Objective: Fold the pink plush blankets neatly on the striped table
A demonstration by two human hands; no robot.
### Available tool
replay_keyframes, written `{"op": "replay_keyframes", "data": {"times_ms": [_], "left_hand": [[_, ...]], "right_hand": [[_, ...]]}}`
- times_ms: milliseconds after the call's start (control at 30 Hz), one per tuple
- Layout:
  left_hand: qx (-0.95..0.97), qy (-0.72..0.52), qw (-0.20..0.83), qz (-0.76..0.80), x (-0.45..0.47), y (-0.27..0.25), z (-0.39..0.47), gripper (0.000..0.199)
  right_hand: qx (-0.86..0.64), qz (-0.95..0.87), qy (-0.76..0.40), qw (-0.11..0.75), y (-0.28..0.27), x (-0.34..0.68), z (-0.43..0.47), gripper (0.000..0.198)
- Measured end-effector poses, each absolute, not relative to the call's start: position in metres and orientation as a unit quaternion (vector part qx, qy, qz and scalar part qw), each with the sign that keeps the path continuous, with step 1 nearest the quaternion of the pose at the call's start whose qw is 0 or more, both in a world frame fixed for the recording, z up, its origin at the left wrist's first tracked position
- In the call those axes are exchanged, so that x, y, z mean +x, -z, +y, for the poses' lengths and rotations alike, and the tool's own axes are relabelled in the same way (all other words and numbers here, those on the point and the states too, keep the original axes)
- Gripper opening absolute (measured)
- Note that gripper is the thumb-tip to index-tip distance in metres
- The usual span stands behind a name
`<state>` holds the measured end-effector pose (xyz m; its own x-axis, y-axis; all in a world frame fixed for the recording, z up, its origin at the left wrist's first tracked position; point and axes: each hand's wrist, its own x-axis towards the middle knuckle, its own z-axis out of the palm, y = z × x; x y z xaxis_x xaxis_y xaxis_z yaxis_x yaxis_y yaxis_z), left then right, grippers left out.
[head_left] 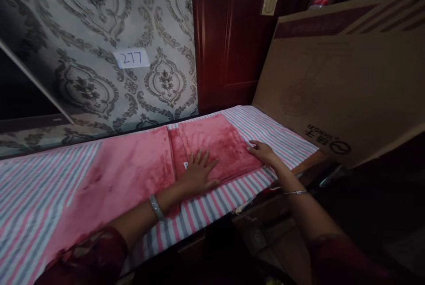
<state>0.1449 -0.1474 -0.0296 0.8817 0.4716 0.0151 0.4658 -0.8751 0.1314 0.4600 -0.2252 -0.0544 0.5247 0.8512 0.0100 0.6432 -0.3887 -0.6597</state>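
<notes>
A pink plush cloth [215,136] lies on a striped sheet, with its right part folded into a flat rectangle and its left part [133,156] spread out. My left hand [198,173] presses flat on the folded part, fingers spread, beside a small white tag [186,165]. At the right edge of the fold rests my right hand [264,152]. Its thumb and fingers are slightly bent and apart, touching the edge; the fingertips show only partly.
The striped sheet [265,125] covers a long narrow surface against a patterned wall [166,77]. A large cardboard box [332,68] leans at the right. A paper marked 277 [132,58] is on the wall, and a dark screen [26,86] stands at the left.
</notes>
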Motion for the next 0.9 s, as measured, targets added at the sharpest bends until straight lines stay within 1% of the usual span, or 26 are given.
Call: {"op": "replay_keyframes", "data": {"times_ms": [133,233,300,433,500,567,667,700,767,833,900], "left_hand": [[0.966,-0.011,0.065,0.251,0.143,0.036,-0.150,0.079],[0.966,-0.015,0.069,0.250,0.144,0.034,-0.149,0.079],[0.966,-0.019,0.068,0.250,0.144,0.031,-0.150,0.078],[0.966,-0.007,0.058,0.252,0.142,0.024,-0.160,0.074],[0.964,0.000,0.053,0.260,0.140,0.024,-0.169,0.073],[0.963,-0.001,0.046,0.266,0.137,0.027,-0.178,0.077],[0.963,-0.010,0.050,0.263,0.130,0.033,-0.186,0.082],[0.964,-0.014,0.061,0.259,0.127,0.033,-0.186,0.082],[0.963,-0.028,0.109,0.245,0.122,0.029,-0.180,0.073],[0.948,-0.062,0.207,0.232,0.118,0.021,-0.167,0.059],[0.901,-0.120,0.346,0.232,0.113,0.012,-0.146,0.051]], "right_hand": [[-0.724,-0.389,-0.321,0.471,0.056,0.456,-0.239,0.055],[-0.653,-0.343,-0.405,0.540,0.057,0.450,-0.243,0.060],[-0.624,-0.319,-0.434,0.565,0.056,0.447,-0.245,0.059],[-0.564,-0.290,-0.472,0.613,0.048,0.441,-0.246,0.050],[-0.524,-0.288,-0.491,0.634,0.045,0.437,-0.245,0.041],[-0.500,-0.285,-0.506,0.643,0.043,0.432,-0.244,0.028],[-0.515,-0.252,-0.528,0.626,0.047,0.427,-0.243,0.012],[-0.523,-0.238,-0.536,0.618,0.049,0.427,-0.243,0.010],[-0.530,-0.214,-0.550,0.609,0.051,0.426,-0.243,0.009],[-0.523,-0.198,-0.560,0.612,0.046,0.423,-0.242,0.009],[-0.511,-0.195,-0.565,0.618,0.033,0.416,-0.237,0.008]]}}
